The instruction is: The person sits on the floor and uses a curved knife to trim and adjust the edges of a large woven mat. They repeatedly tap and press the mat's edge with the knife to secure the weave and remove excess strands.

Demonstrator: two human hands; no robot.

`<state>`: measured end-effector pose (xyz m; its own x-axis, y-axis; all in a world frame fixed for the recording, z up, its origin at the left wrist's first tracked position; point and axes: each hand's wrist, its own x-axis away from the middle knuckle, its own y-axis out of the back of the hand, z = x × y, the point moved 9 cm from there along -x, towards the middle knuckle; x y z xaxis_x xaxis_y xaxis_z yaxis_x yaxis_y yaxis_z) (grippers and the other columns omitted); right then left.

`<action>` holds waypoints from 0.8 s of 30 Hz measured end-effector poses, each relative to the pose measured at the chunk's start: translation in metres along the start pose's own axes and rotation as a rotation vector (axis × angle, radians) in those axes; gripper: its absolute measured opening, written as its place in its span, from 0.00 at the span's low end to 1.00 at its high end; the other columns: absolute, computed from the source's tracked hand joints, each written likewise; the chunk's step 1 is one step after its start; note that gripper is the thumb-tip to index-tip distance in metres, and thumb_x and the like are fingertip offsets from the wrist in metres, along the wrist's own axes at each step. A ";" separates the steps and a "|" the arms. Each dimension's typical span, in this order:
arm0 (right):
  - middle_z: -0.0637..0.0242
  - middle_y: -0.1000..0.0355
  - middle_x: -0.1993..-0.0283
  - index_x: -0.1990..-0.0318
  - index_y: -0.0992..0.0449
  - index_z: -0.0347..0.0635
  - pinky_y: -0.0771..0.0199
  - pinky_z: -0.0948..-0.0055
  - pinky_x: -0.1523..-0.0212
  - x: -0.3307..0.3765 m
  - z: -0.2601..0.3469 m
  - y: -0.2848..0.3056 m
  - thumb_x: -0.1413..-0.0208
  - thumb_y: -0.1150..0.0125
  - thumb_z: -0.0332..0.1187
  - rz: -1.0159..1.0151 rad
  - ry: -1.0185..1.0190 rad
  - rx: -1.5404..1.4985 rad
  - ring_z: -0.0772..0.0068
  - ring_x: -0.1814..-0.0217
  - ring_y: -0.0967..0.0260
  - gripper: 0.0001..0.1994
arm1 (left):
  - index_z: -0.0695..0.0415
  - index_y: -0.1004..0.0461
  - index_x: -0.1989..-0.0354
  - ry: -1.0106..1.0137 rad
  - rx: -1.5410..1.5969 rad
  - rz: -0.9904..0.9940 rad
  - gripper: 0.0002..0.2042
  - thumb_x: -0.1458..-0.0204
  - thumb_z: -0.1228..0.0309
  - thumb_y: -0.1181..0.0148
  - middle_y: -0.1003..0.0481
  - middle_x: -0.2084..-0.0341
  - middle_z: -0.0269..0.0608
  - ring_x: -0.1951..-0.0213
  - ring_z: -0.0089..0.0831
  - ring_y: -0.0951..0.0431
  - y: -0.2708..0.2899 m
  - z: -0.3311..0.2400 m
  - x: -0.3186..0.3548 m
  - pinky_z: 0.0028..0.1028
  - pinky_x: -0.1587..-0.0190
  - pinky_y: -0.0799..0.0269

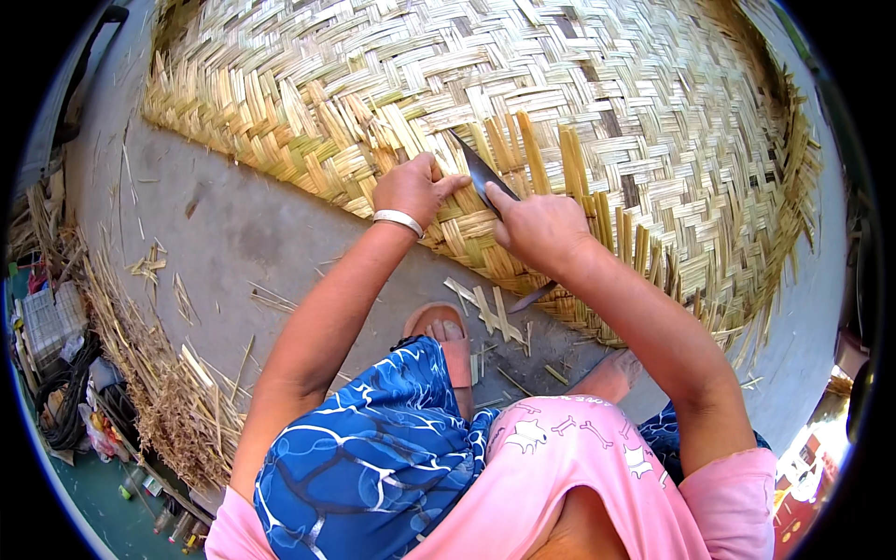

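Observation:
A large mat [653,121] woven from flat, straw-coloured strips fills the upper part of the view. Along its near edge, several strip ends [532,154] stick up out of the weave. My right hand [546,229] is closed round a knife [481,173], its dark, pointed blade angled up and left over the mat. A thin grey curved piece shows below that hand; whether it belongs to the knife I cannot tell. Just left of the blade, my left hand [411,191], with a pale bangle at the wrist, pinches a strip at the mat's border, thumb toward the blade.
Cut strip pieces [485,313] litter the grey concrete floor [233,210] near my sandalled foot [448,336]. A heap of dry stalks [168,383] lies at the left, beside a crate [54,322] and a jumble of odds and ends. My knees, in blue patterned cloth, are close below the mat.

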<state>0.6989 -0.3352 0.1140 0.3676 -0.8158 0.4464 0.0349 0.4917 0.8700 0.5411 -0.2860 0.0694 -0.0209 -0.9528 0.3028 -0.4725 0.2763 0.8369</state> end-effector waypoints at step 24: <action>0.53 0.30 0.79 0.36 0.38 0.49 0.29 0.56 0.70 0.129 -0.056 0.031 0.49 0.44 0.36 0.323 -0.136 -0.382 0.49 0.76 0.28 0.29 | 0.52 0.34 0.77 0.446 1.848 0.196 0.27 0.44 0.38 0.54 0.36 0.86 0.30 0.83 0.26 0.34 0.002 0.042 -0.047 0.27 0.79 0.32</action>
<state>0.7997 -0.4079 0.1864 0.2926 -0.6241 0.7245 0.2859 0.7801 0.5565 0.5045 -0.2459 0.0376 -0.1296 -0.7495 0.6492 -0.7120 -0.3853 -0.5870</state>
